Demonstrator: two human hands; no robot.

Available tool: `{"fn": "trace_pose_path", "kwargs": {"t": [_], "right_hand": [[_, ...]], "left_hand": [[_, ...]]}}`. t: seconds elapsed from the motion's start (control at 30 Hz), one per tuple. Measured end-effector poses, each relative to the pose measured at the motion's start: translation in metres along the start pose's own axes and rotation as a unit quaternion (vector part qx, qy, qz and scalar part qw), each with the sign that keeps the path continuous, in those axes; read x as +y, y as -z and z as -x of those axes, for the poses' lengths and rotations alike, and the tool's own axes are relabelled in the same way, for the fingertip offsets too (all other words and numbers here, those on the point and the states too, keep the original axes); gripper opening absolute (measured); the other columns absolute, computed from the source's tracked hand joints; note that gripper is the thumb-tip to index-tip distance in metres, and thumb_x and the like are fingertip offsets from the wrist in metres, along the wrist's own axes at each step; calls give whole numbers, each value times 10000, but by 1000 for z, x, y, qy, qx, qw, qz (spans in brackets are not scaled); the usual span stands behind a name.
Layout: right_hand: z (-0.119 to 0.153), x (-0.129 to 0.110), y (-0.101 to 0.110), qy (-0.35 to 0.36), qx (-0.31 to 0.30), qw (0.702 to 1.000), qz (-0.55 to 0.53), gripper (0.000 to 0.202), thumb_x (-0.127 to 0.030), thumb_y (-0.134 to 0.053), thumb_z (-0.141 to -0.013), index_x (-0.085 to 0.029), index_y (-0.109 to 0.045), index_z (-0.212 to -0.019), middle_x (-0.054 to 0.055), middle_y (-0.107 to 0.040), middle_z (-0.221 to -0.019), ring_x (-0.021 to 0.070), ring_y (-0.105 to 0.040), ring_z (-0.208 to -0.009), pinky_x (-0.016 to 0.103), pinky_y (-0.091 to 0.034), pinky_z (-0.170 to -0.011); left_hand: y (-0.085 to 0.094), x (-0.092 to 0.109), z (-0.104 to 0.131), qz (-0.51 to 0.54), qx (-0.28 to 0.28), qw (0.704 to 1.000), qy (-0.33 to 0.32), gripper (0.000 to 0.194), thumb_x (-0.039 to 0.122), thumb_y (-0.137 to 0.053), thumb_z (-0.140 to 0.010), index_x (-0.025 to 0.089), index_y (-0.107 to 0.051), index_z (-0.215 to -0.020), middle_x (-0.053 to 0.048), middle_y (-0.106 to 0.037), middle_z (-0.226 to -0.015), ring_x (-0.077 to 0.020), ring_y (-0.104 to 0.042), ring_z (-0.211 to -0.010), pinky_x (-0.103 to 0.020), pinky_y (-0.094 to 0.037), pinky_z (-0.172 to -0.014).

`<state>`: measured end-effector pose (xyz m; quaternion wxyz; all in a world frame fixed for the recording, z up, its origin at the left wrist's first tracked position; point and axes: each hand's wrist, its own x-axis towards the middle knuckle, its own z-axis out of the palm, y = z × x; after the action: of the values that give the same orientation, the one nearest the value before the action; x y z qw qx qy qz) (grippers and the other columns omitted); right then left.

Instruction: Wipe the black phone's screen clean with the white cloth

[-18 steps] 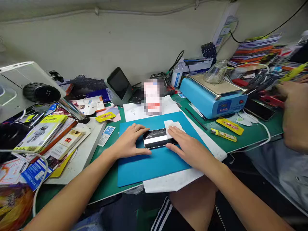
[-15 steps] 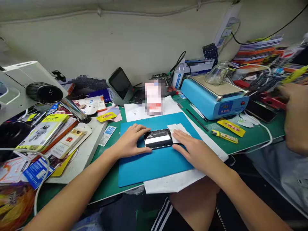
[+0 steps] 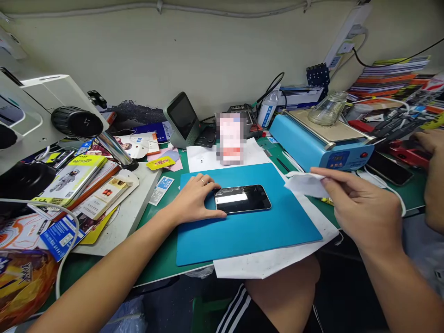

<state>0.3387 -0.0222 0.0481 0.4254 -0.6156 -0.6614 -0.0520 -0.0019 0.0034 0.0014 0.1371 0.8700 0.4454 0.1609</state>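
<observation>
Green tabletop [image 3: 163, 260] showed around a blue mat [image 3: 243, 236], where a phone [image 3: 244, 200] lay glossy dark face up. The left hand [image 3: 194, 199], thumb and fingers spread apart, gripped its left end by opposite edges. Raised at the mat's right side, the right hand [image 3: 367, 212] pinched a white tissue [image 3: 305, 185], clear of the phone.

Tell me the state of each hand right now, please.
Left hand: holding the phone by one end on the blue mat.
Right hand: closed, pinching the white wipe.
</observation>
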Motion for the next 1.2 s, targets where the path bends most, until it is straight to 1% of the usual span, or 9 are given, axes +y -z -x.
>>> {"fn": "trace_pose_path", "kwargs": {"t": [0.07,0.1,0.23,0.3,0.4,0.6,0.7,0.87,1.2], "right_hand": [[-3,-1,-5,45,35,998,15,253,-310,-602,-957,-242,-786,-1117,67,-803,-1063,245,-759,-892,379,-610,-792],[-2,0,-10,75,14,997,14,259,-314,-588,-964,-236,-782,-1116,65,-799,-1089,247,-760,-918,389,-611,-816],[9,8,-32,139,-189,972,4,310,-333,-530,-981,-210,-764,-1143,75,-784,-1155,280,-747,-1036,428,-614,-888],[15,4,-40,133,-224,965,-2,337,-350,-522,-985,-191,-746,-1181,99,-761,-1214,298,-718,-1115,440,-601,-930],[21,-22,-51,142,-242,959,-42,344,-368,-522,-991,-198,-714,-1221,104,-734,-1267,295,-683,-1173,458,-566,-999],[15,-80,-85,212,-356,903,-115,287,-353,-488,-1011,-233,-674,-1193,87,-705,-1232,276,-617,-1176,450,-548,-953],[7,-87,-100,223,-381,889,-125,259,-352,-472,-1014,-222,-655,-1144,96,-678,-1176,274,-591,-1125,449,-533,-923],[1,-84,-112,227,-408,872,-147,265,-319,-423,-1019,-230,-663,-1087,94,-649,-1104,266,-562,-1062,448,-522,-886],[5,-82,-121,233,-394,875,-159,251,-256,-377,-1028,-214,-618,-1085,99,-649,-1098,256,-561,-1041,448,-508,-899]], "left_hand": [[1,0,0,1,1,1000,-3,743,788,-648,-771,222,-631,-1252,-106,-610,-1218,-322,-549,-1103,-481,-458,-960],[1,1,0,1,2,1000,-5,744,787,-646,-773,218,-631,-1252,-107,-611,-1217,-319,-549,-1098,-479,-458,-957],[1,0,0,3,8,1000,-12,777,788,-661,-760,199,-620,-1265,-110,-611,-1208,-307,-549,-1082,-471,-460,-956],[1,-1,0,6,11,1000,-17,804,794,-682,-732,199,-613,-1269,-107,-609,-1206,-306,-549,-1080,-471,-459,-961],[0,-1,1,7,14,1000,-14,820,799,-713,-692,209,-612,-1251,-106,-606,-1205,-314,-544,-1088,-484,-455,-973],[0,0,3,7,22,1000,-6,701,707,-743,-725,214,-605,-1203,-101,-595,-1187,-314,-530,-1093,-491,-447,-972],[0,-1,4,8,25,1000,-8,637,634,-755,-734,212,-600,-1186,-90,-593,-1138,-306,-528,-1068,-487,-445,-962],[2,1,5,9,24,1000,15,634,642,-767,-716,204,-604,-1144,-92,-583,-1125,-311,-517,-1069,-495,-437,-952],[2,1,4,27,14,999,19,633,670,-769,-712,227,-592,-1127,-82,-578,-1103,-317,-519,-1070,-501,-418,-957]]}}
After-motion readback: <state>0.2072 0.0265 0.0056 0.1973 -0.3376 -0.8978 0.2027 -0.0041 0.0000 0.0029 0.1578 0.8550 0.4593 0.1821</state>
